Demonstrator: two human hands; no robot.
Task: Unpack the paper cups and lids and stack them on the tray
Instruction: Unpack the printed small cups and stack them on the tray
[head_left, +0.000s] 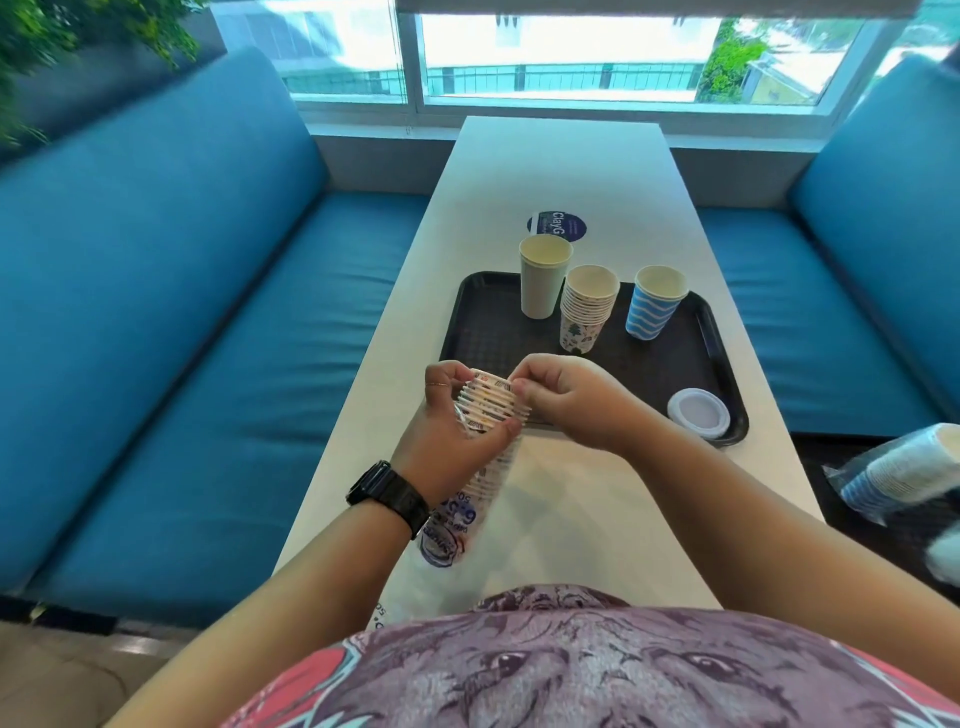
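Both hands are working at one stack of small printed paper cups (491, 402) just above the near edge of the black tray (691, 358). The left hand (449, 421), with a black watch (387, 493) on its wrist and a thin ring on one finger, is curling round the stack from the left, thumb and fingers wrapping its sides. The right hand (563, 397) is pinching the stack's top end with curled fingertips. The lower part of the stack is sitting inside a clear plastic sleeve (457, 525) that is trailing back toward the person's body; blue printing is showing on it, including a round logo and what looks like "50", but the rest is too skewed to read. Three cup groups are standing upright on the tray: one tall plain pale cup (540, 283) at the far left, one stack of small cups with tree-like prints (587, 312) in the middle, roughly ten rims showing, and one blue-and-white wavy-striped cup (654, 306) to the right. One stack of white plastic lids (698, 413) is lying at the tray's near right corner. Beyond the tray one round dark-blue sticker (563, 224) on the white table (561, 161) is reading "ClayG", partly hidden by the tall cup. On the right bench one more wrapped pack of blue-striped cups (904, 473) is lying on its side.
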